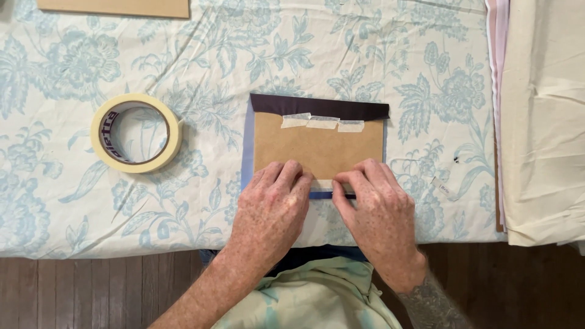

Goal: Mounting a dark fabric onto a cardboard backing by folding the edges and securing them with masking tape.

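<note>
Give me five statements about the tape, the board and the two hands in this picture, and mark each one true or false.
1. The cream roll of masking tape lies flat on the floral tablecloth, left of the brown rectangular board. True.
2. The left hand holds the tape roll. False: it presses on the board's near edge.
3. Strips of pale tape sit along the board's far edge, over a dark folded flap. True.
4. The right hand rests off the board on the tablecloth. False: its fingers are on the board's near edge.
5. The hands are far apart. False: their fingertips nearly meet.
</note>
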